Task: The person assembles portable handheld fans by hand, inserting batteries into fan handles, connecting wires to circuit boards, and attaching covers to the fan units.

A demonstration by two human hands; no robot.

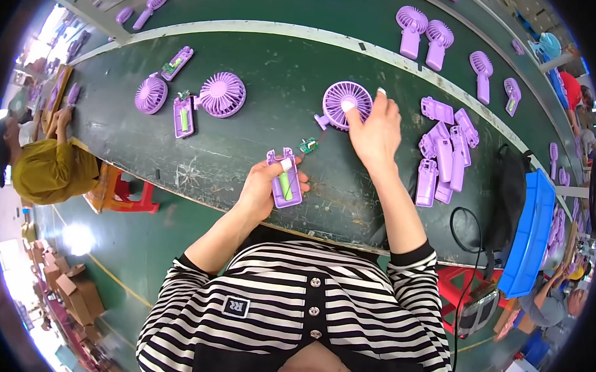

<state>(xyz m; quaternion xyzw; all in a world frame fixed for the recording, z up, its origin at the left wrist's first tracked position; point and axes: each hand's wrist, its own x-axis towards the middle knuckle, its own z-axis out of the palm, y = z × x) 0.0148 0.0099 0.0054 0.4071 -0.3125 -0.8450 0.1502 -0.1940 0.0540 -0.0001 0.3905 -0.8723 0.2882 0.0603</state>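
My left hand (253, 188) is closed around an open purple handle shell (295, 198), thumb inside near its upper end. A green battery (285, 184) lies in that shell. Just beyond it, a small green circuit board (308, 146) hangs by thin wires between the shell and a round purple fan head (338, 97). My right hand (377, 136) grips this fan head at its right side, with the thumb on the grille and the fingers past the rim. The fan head's short neck points down to the left.
Loose purple handle shells (451, 152) are piled to the right. Leftward on the dark green table lie other fan heads (222, 95) with opened handles. Assembled fans (412, 29) lie beyond the pale rail. A blue bin (529, 233) stands at the right edge; a co-worker (52, 167) sits at far left.
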